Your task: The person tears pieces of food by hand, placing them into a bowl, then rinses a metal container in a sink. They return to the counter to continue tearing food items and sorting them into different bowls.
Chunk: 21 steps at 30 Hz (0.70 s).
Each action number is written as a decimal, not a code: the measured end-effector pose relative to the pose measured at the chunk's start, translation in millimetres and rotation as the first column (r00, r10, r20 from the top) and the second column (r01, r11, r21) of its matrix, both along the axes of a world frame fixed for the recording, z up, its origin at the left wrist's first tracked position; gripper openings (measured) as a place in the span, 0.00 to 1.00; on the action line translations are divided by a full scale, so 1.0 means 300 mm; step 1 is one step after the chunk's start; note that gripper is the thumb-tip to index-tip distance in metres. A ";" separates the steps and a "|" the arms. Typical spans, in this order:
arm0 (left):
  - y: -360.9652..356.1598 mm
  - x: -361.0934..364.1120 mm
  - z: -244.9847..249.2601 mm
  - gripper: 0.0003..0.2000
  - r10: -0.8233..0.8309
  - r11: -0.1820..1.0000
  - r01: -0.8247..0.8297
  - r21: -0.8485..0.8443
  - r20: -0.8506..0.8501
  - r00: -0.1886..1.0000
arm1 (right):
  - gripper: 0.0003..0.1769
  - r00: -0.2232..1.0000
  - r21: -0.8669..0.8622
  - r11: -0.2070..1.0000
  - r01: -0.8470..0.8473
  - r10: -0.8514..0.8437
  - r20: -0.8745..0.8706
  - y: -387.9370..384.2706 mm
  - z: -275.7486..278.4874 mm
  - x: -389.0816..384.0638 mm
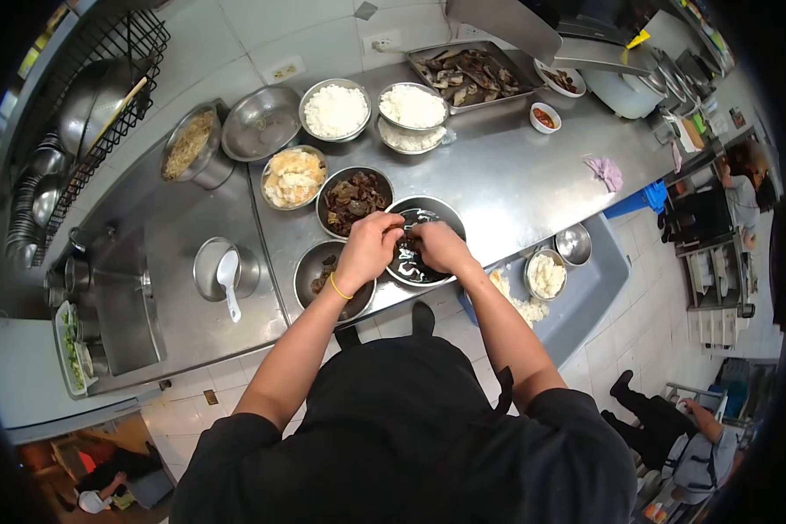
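Observation:
Both hands meet over a metal bowl of dark liquid (417, 272) at the counter's front edge. My left hand (369, 251), with a yellow band at its wrist, has its fingers curled together above the bowl's left side. Opposite it, my right hand (442, 248) reaches in with bent, closed fingers. What the fingertips hold is too small and hidden to make out. Just behind my left hand is a bowl of dark brown pieces (355, 199). Partly under my left wrist, another metal bowl (310, 278) contains a few similar pieces.
Behind stand bowls of white shredded food (336, 110), a bowl of pale yellowish pieces (293, 178) and a tray of dark strips (472, 77). A white ladle (228, 278) rests in a pot at left. Below the counter's right edge sits a grey tub (598, 293). Other people are around.

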<state>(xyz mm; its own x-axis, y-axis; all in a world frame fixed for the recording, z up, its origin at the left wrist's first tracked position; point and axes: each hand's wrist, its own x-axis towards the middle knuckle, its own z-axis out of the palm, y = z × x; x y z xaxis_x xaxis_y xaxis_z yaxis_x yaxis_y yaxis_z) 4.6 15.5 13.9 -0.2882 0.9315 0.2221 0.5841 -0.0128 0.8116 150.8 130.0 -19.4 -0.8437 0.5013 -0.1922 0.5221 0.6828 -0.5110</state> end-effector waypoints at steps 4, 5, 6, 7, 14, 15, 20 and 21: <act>-0.006 0.020 -0.031 0.12 0.057 0.990 -0.029 -0.139 0.197 0.979 | 0.10 0.891 -0.486 0.870 0.081 -0.281 -0.356 0.031 0.058 0.045; -0.003 0.024 -0.045 0.13 0.086 0.982 -0.025 -0.189 0.318 0.944 | 0.10 0.892 -0.489 0.869 0.074 -0.276 -0.356 0.030 0.069 0.052; 0.005 0.030 -0.034 0.15 0.079 0.980 -0.007 -0.197 0.362 0.929 | 0.11 0.860 -0.587 0.806 0.079 -0.352 -0.368 0.032 0.076 0.060; 0.007 0.038 -0.024 0.15 0.084 0.980 -0.011 -0.200 0.360 0.929 | 0.11 0.825 -0.678 0.731 0.078 -0.429 -0.368 0.036 0.084 0.068; 0.036 0.114 -0.044 0.13 0.199 0.977 -0.060 -0.204 0.781 0.592 | 0.11 0.712 -0.761 0.649 -0.007 -0.531 -0.460 0.036 0.052 0.081; 0.036 0.122 -0.049 0.13 0.208 0.976 -0.070 -0.207 0.782 0.587 | 0.10 0.678 -0.672 0.740 0.010 -0.499 -0.540 0.031 0.057 0.079; 0.033 0.164 -0.050 0.15 0.240 0.969 -0.180 -0.172 0.834 0.497 | 0.15 0.780 -0.587 0.809 0.029 -0.385 -0.492 0.020 0.121 0.109; 0.029 0.170 -0.043 0.15 0.235 0.968 -0.206 -0.143 0.799 0.554 | 0.15 0.784 -0.593 0.805 0.020 -0.381 -0.491 0.021 0.107 0.109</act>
<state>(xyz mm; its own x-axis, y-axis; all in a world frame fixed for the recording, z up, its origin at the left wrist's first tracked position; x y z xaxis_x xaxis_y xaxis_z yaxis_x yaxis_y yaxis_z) 55.5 24.3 1.0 -0.5304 0.8151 -0.2332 -0.3287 0.0559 0.9428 183.6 136.2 12.7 -0.7707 0.6372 -0.0059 0.1052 0.1181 -0.9874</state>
